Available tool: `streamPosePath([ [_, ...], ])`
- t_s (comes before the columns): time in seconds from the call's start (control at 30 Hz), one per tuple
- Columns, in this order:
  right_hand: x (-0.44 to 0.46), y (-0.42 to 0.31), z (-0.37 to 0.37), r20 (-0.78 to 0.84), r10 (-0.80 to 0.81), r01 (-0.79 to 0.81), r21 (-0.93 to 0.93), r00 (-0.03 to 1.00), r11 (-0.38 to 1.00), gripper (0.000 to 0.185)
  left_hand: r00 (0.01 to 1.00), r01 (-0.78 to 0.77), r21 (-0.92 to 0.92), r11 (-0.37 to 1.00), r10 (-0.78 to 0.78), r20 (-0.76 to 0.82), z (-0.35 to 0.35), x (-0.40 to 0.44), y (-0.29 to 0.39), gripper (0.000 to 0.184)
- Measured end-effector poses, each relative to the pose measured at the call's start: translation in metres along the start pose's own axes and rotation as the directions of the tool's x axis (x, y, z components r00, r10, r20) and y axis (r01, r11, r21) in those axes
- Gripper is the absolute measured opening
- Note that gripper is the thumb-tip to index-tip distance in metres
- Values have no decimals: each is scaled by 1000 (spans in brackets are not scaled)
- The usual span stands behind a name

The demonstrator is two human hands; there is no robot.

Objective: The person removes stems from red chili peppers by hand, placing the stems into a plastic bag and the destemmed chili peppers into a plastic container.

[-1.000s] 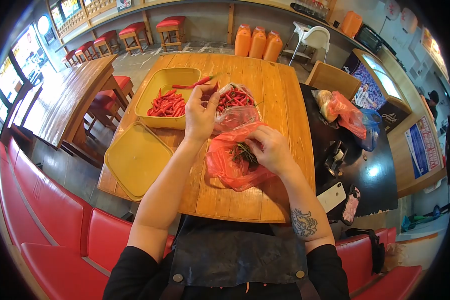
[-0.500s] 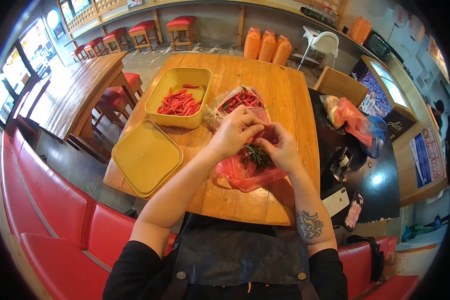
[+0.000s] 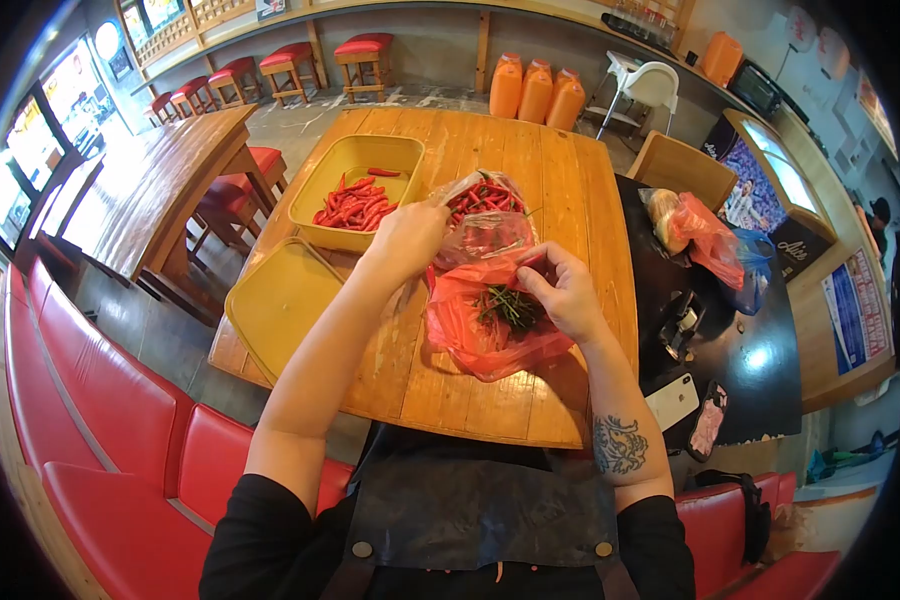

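My left hand (image 3: 413, 238) is over the right corner of a yellow tub (image 3: 308, 205), beside a clear plastic bag (image 3: 515, 185). Its fingers are curled and their tips are hidden, so what they hold does not show. Red chilies (image 3: 358, 205) lie heaped in the tub, and more red chilies (image 3: 485, 200) fill the clear bag. My right hand (image 3: 568, 300) is pinched on what looks like a red chili (image 3: 535, 263). Below it, a red plastic bag (image 3: 455, 335) lies spread with green stems (image 3: 510, 307) in it.
The tub's yellow lid (image 3: 280, 310) lies at the left edge of the wooden table (image 3: 580, 190). On a black table to the right are a white phone (image 3: 673, 402), a pink-patterned phone (image 3: 708, 420) and several plastic bags (image 3: 705, 235). Red bench seats (image 3: 220, 460) run along the near left.
My hands were together over the red bag and are now apart. The left has moved left toward the tub, while the right stays over the bag. The stems show more fully.
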State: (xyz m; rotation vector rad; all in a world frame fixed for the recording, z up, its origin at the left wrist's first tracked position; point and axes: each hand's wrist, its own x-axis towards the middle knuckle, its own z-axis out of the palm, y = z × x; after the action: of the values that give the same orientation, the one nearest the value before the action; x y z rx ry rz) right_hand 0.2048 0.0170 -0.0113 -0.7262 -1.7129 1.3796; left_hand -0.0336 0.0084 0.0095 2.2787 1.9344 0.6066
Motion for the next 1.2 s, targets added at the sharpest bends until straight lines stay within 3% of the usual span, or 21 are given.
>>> streamPosePath([
  [0.03, 0, 0, -1, -6, 3, -3, -2, 1000, 1000, 12, 995, 70, 220, 973, -83, 50, 0, -5, 6, 14],
  [0.07, 0, -1, -1, -6, 2, -3, -42, 1000, 999, 12, 986, 116, 233, 966, -140, 91, 5, -8, 8, 13],
  [0.2, 2, 4, 0, -8, -44, 43, -103, 999, 994, 11, 979, 198, 174, 965, -204, 21, 12, -18, 4, 16],
  [0.3, 1, 1, 0, -23, -42, 39, -121, 999, 992, 11, 978, 201, 2, 980, -200, -64, 6, -19, -1, 20],
  [0.4, 0, -4, 1, -4, 21, -21, -25, 1000, 999, 12, 939, 117, -79, 990, -136, -314, -16, -17, 6, 27],
  [0.43, 0, -3, 0, -7, 21, -21, -25, 1000, 999, 12, 940, 114, -79, 990, -133, -313, -27, -14, 13, 27],
  [0.5, 0, -2, 0, 11, 4, -3, -91, 1000, 996, 11, 904, 38, -373, 927, -191, -383, -42, -5, 27, 29],
  [0.63, 0, -6, 2, 13, 21, -20, -76, 1000, 997, 13, 856, -86, -581, 809, -238, -459, -20, 18, 27, 32],
  [0.67, 0, -6, 3, -5, 13, -13, -13, 1000, 1000, 14, 789, -158, -488, 859, -187, -585, -6, 22, 22, 33],
  [0.7, 1, -6, 2, -25, 6, -4, 50, 1000, 999, 15, 790, -164, -490, 856, -184, -585, -6, 20, 25, 33],
  [0.73, 2, -4, 1, -32, 5, -3, 47, 999, 999, 15, 807, -172, -341, 924, -66, -587, -6, 12, 29, 34],
  [0.77, 3, -2, 0, -21, 11, -9, 131, 1000, 991, 16, 823, -183, -182, 966, 50, -566, -6, 3, 34, 34],
  [0.8, 3, -1, -1, -9, 19, -17, 215, 1000, 976, 16, 886, -228, -318, 920, 61, -459, -6, -6, 44, 30],
  [0.83, 4, 0, -2, -12, 24, -21, 215, 1000, 976, 16, 888, -228, -322, 919, 61, -456, -4, -13, 50, 30],
  [0.9, 5, 2, -2, 10, -4, 2, 233, 1000, 972, 16, 980, -193, -588, 786, 184, -75, 0, -25, 56, 25],
  [0.97, 6, 3, -3, 28, 1, -7, 226, 1000, 974, 17, 976, -217, -603, 767, 183, -119, 13, -26, 53, 22],
  [1.03, 6, 2, -2, 44, 10, -19, 213, 999, 977, 17, 997, 56, -788, 614, 0, 71, 15, -27, 55, 18],
  [1.07, 7, 3, 1, -9, -14, 15, 219, 1000, 976, 18, 997, 59, -792, 607, 0, 75, 20, -26, 52, 18],
  [1.13, 6, 2, 2, -59, -33, 45, 218, 998, 975, 18, 998, 27, -915, 404, -65, 1, 28, -23, 45, 18],
  [1.17, 5, 1, 3, -38, 0, 6, 145, 999, 989, 18, 998, 30, -917, 398, -69, 2, 32, -23, 42, 18],
  [1.2, 4, 1, 3, -19, 34, -33, 70, 999, 997, 19, 997, 11, -966, 260, -72, -8, 31, -24, 44, 21],
])
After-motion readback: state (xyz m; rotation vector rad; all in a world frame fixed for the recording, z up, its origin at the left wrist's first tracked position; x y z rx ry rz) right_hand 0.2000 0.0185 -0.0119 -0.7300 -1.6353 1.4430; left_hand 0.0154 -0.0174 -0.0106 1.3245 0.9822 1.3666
